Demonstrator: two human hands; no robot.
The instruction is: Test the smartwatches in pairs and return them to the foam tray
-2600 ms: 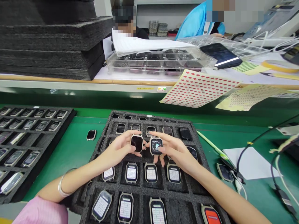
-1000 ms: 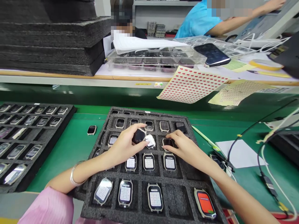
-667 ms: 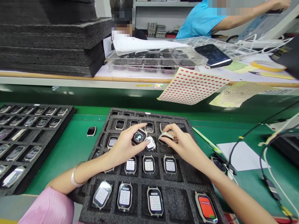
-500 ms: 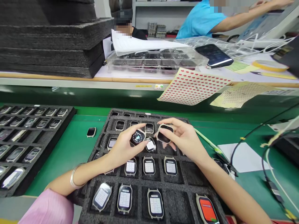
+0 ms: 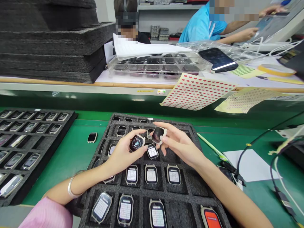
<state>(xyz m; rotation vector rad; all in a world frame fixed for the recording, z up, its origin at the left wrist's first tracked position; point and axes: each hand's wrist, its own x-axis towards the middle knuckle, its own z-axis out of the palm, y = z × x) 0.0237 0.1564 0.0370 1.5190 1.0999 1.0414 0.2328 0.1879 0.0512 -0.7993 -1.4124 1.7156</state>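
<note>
My left hand [image 5: 123,152] grips a smartwatch body [image 5: 136,143] whose round dial is lit. My right hand [image 5: 180,145] pinches a second watch body with a dark screen [image 5: 158,135] just to the right of the first. Both hover over the middle of a black foam tray [image 5: 187,186] with pockets. Several watch bodies with lit white grid screens [image 5: 151,174] lie in the tray's nearer rows, and one with a red screen [image 5: 211,218] sits at the front right.
A second foam tray of watches [image 5: 33,139] lies at the left, with a loose watch [image 5: 91,137] on the green mat between. Cables [image 5: 261,142] and white paper [image 5: 251,164] lie at the right. Beyond are stacked foam sheets [image 5: 54,47], clear trays [image 5: 159,63], sticker sheets [image 5: 197,91] and two other people.
My right hand set its lit watch into a pocket, picked a dark-screened one out of the tray and lifted it beside the left hand's watch, whose screen has lit up.
</note>
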